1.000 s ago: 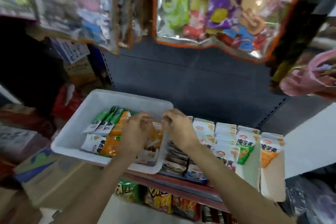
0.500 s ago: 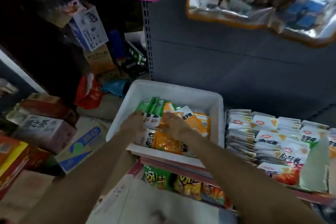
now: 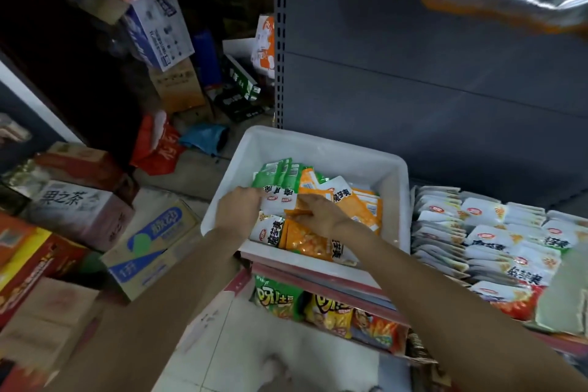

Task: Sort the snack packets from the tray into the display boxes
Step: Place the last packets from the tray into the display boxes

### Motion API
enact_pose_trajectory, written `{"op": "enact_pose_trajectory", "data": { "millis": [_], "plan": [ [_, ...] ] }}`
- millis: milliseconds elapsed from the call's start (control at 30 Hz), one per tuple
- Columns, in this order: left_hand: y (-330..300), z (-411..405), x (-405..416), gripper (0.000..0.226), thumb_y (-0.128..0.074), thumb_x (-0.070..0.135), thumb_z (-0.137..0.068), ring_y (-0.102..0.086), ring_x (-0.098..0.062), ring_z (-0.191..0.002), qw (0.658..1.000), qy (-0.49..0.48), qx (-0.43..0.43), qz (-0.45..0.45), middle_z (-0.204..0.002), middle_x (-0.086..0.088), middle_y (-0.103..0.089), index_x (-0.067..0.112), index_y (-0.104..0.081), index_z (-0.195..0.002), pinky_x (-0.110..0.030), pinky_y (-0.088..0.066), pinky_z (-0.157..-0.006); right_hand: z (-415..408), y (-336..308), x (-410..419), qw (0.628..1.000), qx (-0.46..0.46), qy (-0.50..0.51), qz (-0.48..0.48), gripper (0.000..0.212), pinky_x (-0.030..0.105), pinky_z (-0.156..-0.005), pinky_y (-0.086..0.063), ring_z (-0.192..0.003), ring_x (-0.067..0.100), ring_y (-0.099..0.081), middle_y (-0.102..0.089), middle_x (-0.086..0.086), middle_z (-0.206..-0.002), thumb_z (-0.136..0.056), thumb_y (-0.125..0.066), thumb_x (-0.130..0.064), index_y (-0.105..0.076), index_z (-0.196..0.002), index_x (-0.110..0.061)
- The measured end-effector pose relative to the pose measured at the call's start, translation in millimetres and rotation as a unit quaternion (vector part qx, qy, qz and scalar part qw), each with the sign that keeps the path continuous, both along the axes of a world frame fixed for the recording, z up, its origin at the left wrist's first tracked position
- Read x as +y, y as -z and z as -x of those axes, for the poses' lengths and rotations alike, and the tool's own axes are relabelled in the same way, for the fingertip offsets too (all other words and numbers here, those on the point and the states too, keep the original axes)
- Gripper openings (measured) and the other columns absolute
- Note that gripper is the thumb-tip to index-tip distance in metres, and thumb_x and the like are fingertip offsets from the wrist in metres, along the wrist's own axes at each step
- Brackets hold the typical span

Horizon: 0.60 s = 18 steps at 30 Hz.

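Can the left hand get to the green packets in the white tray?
Probably yes. The left hand already lies in the white tray, fingertips at the green packets, and nothing covers them.

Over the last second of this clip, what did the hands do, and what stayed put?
Both hands moved left from the tray's right edge, by the display boxes, into the white tray. The left hand now rests on the green packets; the right hand touches the orange packets. Whether either grips one is unclear. Tray and boxes stayed put.

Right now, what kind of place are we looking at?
Probably a small grocery shop: a metal display shelf, rows of snack packets in display boxes, and stacked cardboard cartons on the floor beside it.
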<state>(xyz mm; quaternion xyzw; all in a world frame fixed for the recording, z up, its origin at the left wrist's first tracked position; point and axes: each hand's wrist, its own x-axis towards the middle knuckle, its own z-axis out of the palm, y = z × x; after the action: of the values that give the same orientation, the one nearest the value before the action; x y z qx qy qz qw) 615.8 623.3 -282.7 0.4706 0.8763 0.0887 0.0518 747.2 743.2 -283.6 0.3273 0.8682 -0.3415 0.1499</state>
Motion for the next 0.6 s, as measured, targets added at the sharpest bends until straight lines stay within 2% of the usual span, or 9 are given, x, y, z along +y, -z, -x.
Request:
{"op": "enact_pose_trajectory", "data": {
  "millis": [67,133,200,267,333,367,433,533,600],
  "plan": [
    [-10.6,-5.1,0.5,0.012,-0.059,-0.005,-0.084,-0.061,-0.029,-0.058,0.998,0.000,0.004,-0.060,-0.065,-0.013,-0.063,0.004,-0.063,-0.077,-0.030,-0.041,-0.048,-3.8,-6.6,-0.5,0.997,0.072,0.030,-0.017,0.055,0.036,-0.109,-0.034,-0.135,0.026,-0.035,-0.037,0.008,-0.146,-0.093,-0.056,-0.021,-0.033,-0.143,-0.013],
    [-26.5,-15.4,3.6,0.010,-0.065,-0.005,-0.080,-0.059,-0.029,-0.053,0.993,0.008,0.012,-0.118,-0.061,-0.015,-0.061,0.003,-0.064,-0.073,-0.030,-0.043,-0.047,-10.1,-18.7,1.3,0.985,0.156,0.051,-0.047,0.060,0.032,-0.110,-0.033,-0.135,0.023,-0.036,-0.037,0.006,-0.147,-0.092,-0.056,-0.013,-0.030,-0.146,-0.016],
    [-45.5,-30.7,7.5,0.004,-0.067,-0.001,-0.080,-0.061,-0.031,-0.059,0.985,0.039,0.009,-0.166,-0.063,-0.017,-0.061,0.002,-0.067,-0.076,-0.029,-0.043,-0.051,-21.2,-35.9,2.5,0.974,0.215,0.045,-0.052,0.061,0.018,-0.106,-0.027,-0.132,0.018,-0.039,-0.036,0.003,-0.147,-0.092,-0.053,-0.006,-0.030,-0.147,-0.017],
    [-62.5,-46.4,15.3,0.007,-0.062,0.007,-0.087,-0.060,-0.029,-0.074,0.981,0.054,-0.007,-0.188,-0.076,-0.016,-0.063,0.003,-0.068,-0.087,-0.030,-0.040,-0.060,-34.1,-50.4,6.9,0.970,0.232,0.027,-0.072,0.055,0.010,-0.100,-0.024,-0.129,0.016,-0.042,-0.040,0.003,-0.144,-0.092,-0.051,-0.003,-0.037,-0.143,-0.017],
    [-72.8,-60.0,25.0,0.014,-0.056,0.013,-0.092,-0.058,-0.028,-0.087,0.976,0.063,-0.029,-0.206,-0.088,-0.013,-0.065,0.004,-0.066,-0.095,-0.033,-0.041,-0.070,-49.1,-61.3,12.7,0.965,0.245,0.028,-0.092,0.037,0.015,-0.091,-0.032,-0.109,0.014,-0.052,-0.056,0.004,-0.124,-0.093,-0.051,-0.005,-0.056,-0.127,-0.018],
    [-76.5,-66.8,29.8,0.014,-0.056,0.014,-0.092,-0.059,-0.028,-0.087,0.971,0.080,-0.042,-0.223,-0.088,-0.012,-0.065,0.003,-0.065,-0.095,-0.036,-0.044,-0.072,-58.1,-65.7,15.7,0.961,0.258,0.034,-0.096,0.024,0.020,-0.081,-0.037,-0.092,0.013,-0.053,-0.062,0.003,-0.104,-0.093,-0.052,-0.007,-0.064,-0.109,-0.020],
    [-85.1,-84.4,39.3,0.014,-0.057,0.017,-0.092,-0.060,-0.024,-0.084,0.957,0.103,-0.074,-0.260,-0.087,-0.009,-0.066,0.005,-0.065,-0.093,-0.037,-0.047,-0.075,-80.7,-74.3,23.0,0.949,0.291,0.057,-0.102,0.017,0.025,-0.066,-0.035,-0.068,0.013,-0.048,-0.056,-0.001,-0.072,-0.093,-0.054,-0.010,-0.060,-0.080,-0.018],
    [-98.9,-117.4,57.3,0.020,-0.060,0.023,-0.091,-0.058,-0.010,-0.086,0.932,0.077,-0.178,-0.307,-0.094,0.004,-0.064,0.010,-0.064,-0.106,-0.019,-0.044,-0.078,-124.7,-86.5,37.7,0.928,0.336,0.111,-0.113,0.026,0.027,-0.057,-0.032,-0.058,0.012,-0.046,-0.048,-0.006,-0.057,-0.093,-0.057,-0.014,-0.053,-0.068,-0.018],
    [-106.7,-141.0,73.5,0.021,-0.062,0.021,-0.090,-0.060,-0.011,-0.086,0.921,0.063,-0.235,-0.304,-0.092,0.002,-0.064,0.009,-0.062,-0.107,-0.016,-0.044,-0.078,-157.3,-93.9,50.2,0.910,0.366,0.163,-0.106,0.028,0.028,-0.057,-0.034,-0.057,0.009,-0.042,-0.050,0.001,-0.058,-0.091,-0.060,-0.015,-0.052,-0.065,-0.017]
  ]
}}
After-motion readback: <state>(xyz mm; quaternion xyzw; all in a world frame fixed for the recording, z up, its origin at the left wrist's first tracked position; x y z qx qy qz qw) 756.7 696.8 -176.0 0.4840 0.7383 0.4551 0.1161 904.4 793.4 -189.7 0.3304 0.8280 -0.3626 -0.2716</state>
